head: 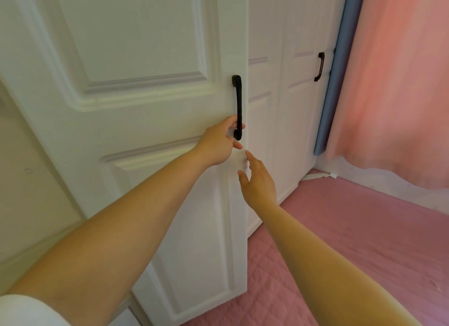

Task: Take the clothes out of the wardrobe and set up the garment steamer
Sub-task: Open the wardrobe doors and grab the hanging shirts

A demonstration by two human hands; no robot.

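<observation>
Evidently, step in hand: opening the wardrobe; no clothes and no garment steamer show in the head view, so the task looks to be at its very start.
Wardrobe door (136, 107): white, painted, with raised moulded panels; it stands swung out from the cabinet front, its free edge toward the camera.
Door handle (238, 107): black, slim, bow-shaped bar, mounted upright near the door's free edge.
Left hand (220, 142): grips the lower end of the door handle, fingers curled round the bar.
Right hand (257, 180): fingers straight and spread, holding nothing, fingertips at or just beside the door's edge below the handle; contact cannot be told.
Neighbouring doors (286, 107): same white panelling, closed, one with a matching dark handle (319, 67).
Clothes: presumably inside the wardrobe, hidden behind the door.
Next move, as judged: swing the door wider, the left hand pulling on the bar and the right hand free to steady the edge, then reach in for the garments.
Floor covering (352, 240): pink, quilted in a stitched grid, soft-looking.
Curtain (401, 82): pink, thin, hanging in loose folds, with a blue strip (337, 58) beside it.
Sleeve (26, 311): white, at the left upper arm.
</observation>
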